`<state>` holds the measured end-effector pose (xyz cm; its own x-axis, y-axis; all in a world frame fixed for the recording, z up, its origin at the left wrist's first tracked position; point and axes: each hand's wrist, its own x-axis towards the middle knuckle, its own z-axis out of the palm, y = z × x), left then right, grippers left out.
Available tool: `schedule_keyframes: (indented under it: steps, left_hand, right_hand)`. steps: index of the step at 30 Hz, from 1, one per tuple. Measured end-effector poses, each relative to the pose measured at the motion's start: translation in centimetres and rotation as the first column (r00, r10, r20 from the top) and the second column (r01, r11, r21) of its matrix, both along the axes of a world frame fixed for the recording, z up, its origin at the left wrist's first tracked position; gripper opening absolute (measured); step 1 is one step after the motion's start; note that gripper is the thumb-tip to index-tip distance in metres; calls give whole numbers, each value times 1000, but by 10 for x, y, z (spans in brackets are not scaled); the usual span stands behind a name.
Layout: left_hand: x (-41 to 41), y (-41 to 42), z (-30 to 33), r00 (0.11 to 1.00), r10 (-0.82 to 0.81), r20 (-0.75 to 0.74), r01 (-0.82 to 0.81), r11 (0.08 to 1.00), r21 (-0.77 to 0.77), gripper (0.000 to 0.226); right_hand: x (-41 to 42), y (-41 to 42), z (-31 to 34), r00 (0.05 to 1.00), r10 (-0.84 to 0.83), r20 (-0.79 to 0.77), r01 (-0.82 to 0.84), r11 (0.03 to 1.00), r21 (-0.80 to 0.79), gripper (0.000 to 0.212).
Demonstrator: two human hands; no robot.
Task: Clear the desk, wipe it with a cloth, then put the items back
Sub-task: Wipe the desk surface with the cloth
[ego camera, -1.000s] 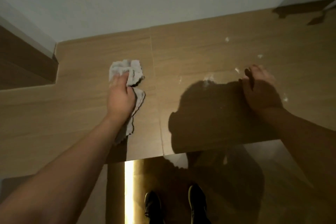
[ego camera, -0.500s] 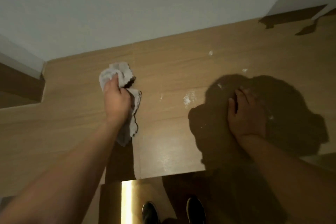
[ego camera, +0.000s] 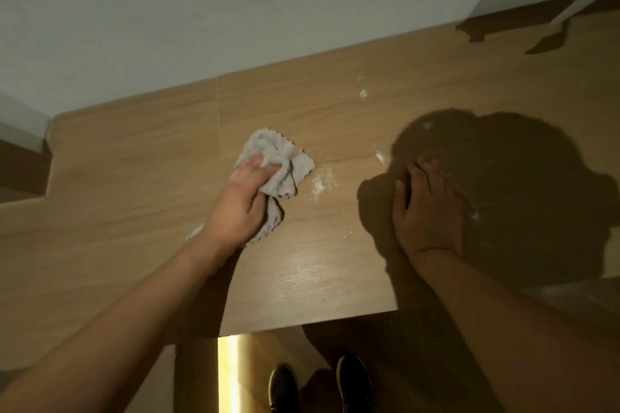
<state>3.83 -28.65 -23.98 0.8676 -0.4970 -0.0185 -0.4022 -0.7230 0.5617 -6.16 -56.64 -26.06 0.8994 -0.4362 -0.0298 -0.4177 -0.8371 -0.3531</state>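
A crumpled grey cloth [ego camera: 280, 157] lies on the wooden desk [ego camera: 134, 157] near its middle. My left hand [ego camera: 240, 203] grips the cloth's near part and presses it onto the wood. Just right of the cloth is a patch of white dust [ego camera: 321, 182]. More white specks [ego camera: 363, 93] dot the desk farther back and right. My right hand [ego camera: 427, 208] rests flat on the desk in shadow, fingers straight, holding nothing.
A white wall [ego camera: 235, 10] runs along the desk's far edge. The desk steps down into a dark recess [ego camera: 20, 168] at the left. Below the front edge I see the floor and my two dark shoes [ego camera: 354, 382].
My left hand has slid the cloth to the right across the desk, up to the dust patch. My right hand has stayed flat on the desk.
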Motion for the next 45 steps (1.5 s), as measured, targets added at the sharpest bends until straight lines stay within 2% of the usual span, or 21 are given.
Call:
schedule_keyframes:
  steps: [2,5,10,13,19,21,22,24,26,27,29,31,34,37,39,40,42,44,45]
  left_hand:
    - [33,-5,4,999,49,22,-48,997,-55,44]
    - [102,-25,1,968,248,42,-246,968,-49,47]
    - [136,-37,-7,983,159,97,-164,986,42,48]
    - [81,-32,-3,989,124,74,-128,991,47,47]
    - [-102,-20,4,981,-190,-21,190,981,-26,40]
    - [-127,-14,4,958,-281,-57,280,960,-26,43]
    - [-119,-10,2,961,-273,-46,271,962,-33,45]
    - [-77,-6,-1,998,-64,13,64,997,-45,45]
    - [-20,-9,-5,977,201,72,-201,980,-7,48]
    - [3,-13,-7,959,272,83,-275,961,23,50]
    - [22,-23,-10,953,285,106,-292,955,51,50]
    - [4,-22,-9,973,208,104,-214,976,46,47]
    - [-78,-8,-9,998,-25,59,24,999,22,44]
    - [-176,0,-5,953,-302,3,301,953,-43,46]
    - [-192,6,-3,914,-405,-6,402,908,-116,42]
    - [-176,5,-1,934,-357,8,354,922,-159,40]
    - [-117,-8,7,997,-53,58,65,969,-239,38]
    - [-33,-25,10,959,265,98,-234,940,-248,39]
    - [14,-36,8,939,328,98,-301,928,-220,43]
  right_hand:
    - [0,-1,0,1000,2,-4,-2,1000,1,44]
    - [0,0,-4,999,-8,37,8,1000,3,41]
    - [1,-1,-10,997,-7,71,8,1000,-12,40]
    - [0,2,-6,998,-13,63,14,1000,-16,41]
    - [1,1,-1,1000,2,22,-2,1000,-7,42]
    - [1,1,-1,1000,4,29,-4,1000,0,42]
    - [1,1,-1,1000,8,30,-8,1000,-4,42]
    - [1,1,-4,1000,7,29,-7,1000,-23,42]
    - [1,0,-7,999,1,46,2,999,-53,40]
    - [1,0,-8,998,-1,58,5,998,-66,39]
    - [2,-1,-10,997,1,76,5,997,-78,37]
    - [2,-1,-10,995,11,100,-2,996,-88,36]
    - [0,0,-8,994,21,104,-11,995,-99,37]
    - [1,0,-5,996,36,77,-30,996,-81,38]
    - [1,0,-3,997,36,74,-32,998,-63,39]
    - [0,0,-3,997,33,72,-29,998,-59,38]
    - [0,0,-3,997,33,70,-29,998,-64,38]
    - [0,0,-4,996,32,88,-28,998,-49,37]
    - [0,0,-4,995,27,100,-23,999,-39,37]
